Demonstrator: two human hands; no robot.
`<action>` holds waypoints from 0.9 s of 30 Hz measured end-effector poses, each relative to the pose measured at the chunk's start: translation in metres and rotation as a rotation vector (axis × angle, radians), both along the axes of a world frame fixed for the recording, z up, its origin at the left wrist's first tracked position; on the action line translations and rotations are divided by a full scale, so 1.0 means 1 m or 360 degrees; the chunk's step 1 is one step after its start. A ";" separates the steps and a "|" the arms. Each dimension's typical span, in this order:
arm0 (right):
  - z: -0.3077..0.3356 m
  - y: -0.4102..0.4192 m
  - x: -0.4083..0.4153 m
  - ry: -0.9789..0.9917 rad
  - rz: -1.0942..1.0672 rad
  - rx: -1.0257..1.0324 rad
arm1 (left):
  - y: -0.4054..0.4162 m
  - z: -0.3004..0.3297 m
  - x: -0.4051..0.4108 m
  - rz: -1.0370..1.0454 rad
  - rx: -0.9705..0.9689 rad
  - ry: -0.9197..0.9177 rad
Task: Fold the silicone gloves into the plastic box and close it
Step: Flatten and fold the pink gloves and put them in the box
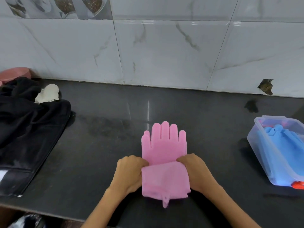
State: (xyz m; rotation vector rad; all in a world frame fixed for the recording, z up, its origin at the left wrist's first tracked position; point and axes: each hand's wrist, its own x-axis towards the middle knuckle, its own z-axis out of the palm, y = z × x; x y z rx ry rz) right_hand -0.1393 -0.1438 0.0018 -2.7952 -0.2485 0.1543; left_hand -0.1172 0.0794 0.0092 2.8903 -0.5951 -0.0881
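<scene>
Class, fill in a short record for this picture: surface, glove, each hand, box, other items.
surface: dark counter below a tiled wall
pink glove: flat, fingers pointing to the wall, cuff end folded up over the palm
left hand: grips the fold's left edge
right hand: grips the fold's right edge
box: clear plastic, open, at right, holds blue gloves
other: black cloth at left
</scene>
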 end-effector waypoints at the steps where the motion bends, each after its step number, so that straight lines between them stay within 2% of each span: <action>1: 0.004 -0.001 0.002 0.0071 -0.0031 0.0088 | -0.001 0.003 0.006 0.0060 0.0013 0.0012; 6: 0.012 0.002 0.029 0.0305 -0.0296 0.0304 | -0.008 0.002 0.022 0.0364 -0.0311 0.0122; 10: 0.012 0.009 0.037 0.0292 -0.0541 0.0445 | -0.012 -0.007 0.026 0.0479 -0.0411 0.0116; 15: 0.004 0.019 0.036 0.0114 -0.0676 0.0553 | -0.018 -0.011 0.024 0.0581 -0.0282 0.0024; 21: -0.006 0.021 0.019 -0.0188 -0.0657 0.0738 | -0.030 -0.011 0.023 0.0562 0.0140 -0.0057; 23: -0.008 0.021 0.017 -0.0201 -0.0669 0.0672 | -0.034 -0.009 0.021 0.0561 0.0226 -0.0012; 27: -0.013 0.023 0.016 -0.0324 -0.0788 0.0260 | -0.042 -0.005 0.022 0.0659 0.0184 0.0101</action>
